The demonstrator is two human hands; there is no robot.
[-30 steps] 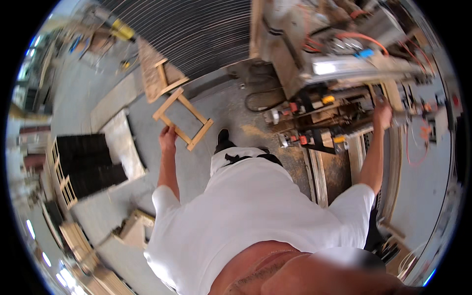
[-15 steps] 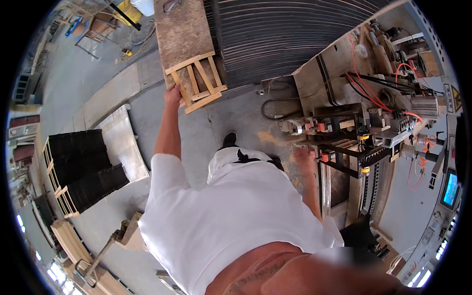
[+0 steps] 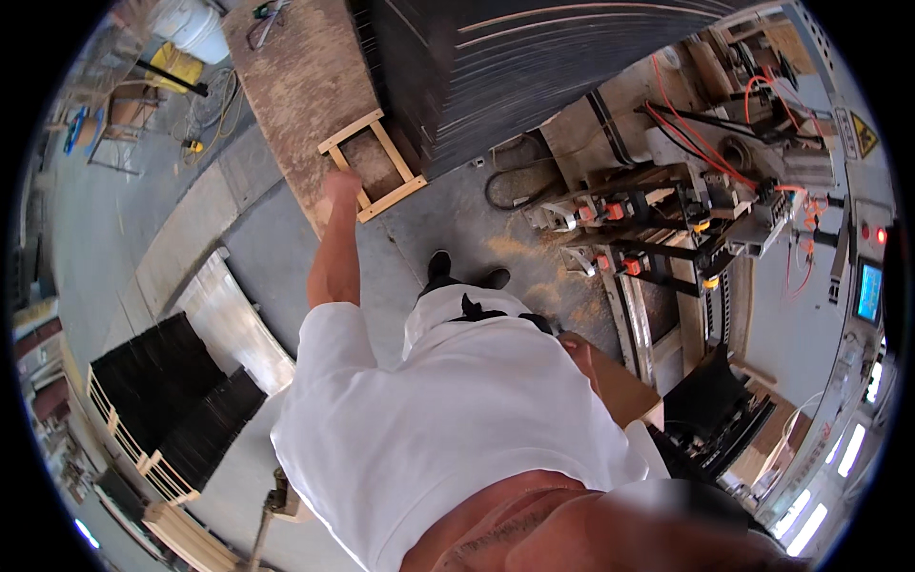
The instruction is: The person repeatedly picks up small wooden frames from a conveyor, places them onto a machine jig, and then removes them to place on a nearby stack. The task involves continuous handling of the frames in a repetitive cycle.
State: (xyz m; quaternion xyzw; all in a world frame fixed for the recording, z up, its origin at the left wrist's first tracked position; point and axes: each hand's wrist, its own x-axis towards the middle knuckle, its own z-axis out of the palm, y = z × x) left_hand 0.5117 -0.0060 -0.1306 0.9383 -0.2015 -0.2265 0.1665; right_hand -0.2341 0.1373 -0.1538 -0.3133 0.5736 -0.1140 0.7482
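Note:
A small rectangular frame of light wooden slats (image 3: 396, 153) lies flat on the end of a worn brown bench, beside a tall dark stack. My left arm reaches out to it. My left hand (image 3: 343, 185) is closed over the frame's left rail; it is somewhat blurred, and the fingers are hard to make out singly. Low at my right side, my right hand (image 3: 575, 345) hangs by my hip, in front of a brown panel (image 3: 624, 386) and near the machine's lower rails. Its fingers are mostly hidden.
The dark ribbed stack (image 3: 543, 76) rises behind the bench (image 3: 295, 71). A machine with clamps and orange hoses (image 3: 658, 229) stands on the right, with a lit screen (image 3: 868, 291). Dark panels (image 3: 162, 377) lie on the left. Sawdust (image 3: 534, 267) covers part of the floor.
The slats that crossed at angles now show as one squared frame on the bench. My right hand has drawn back from the machine toward my hip. My view has turned somewhat.

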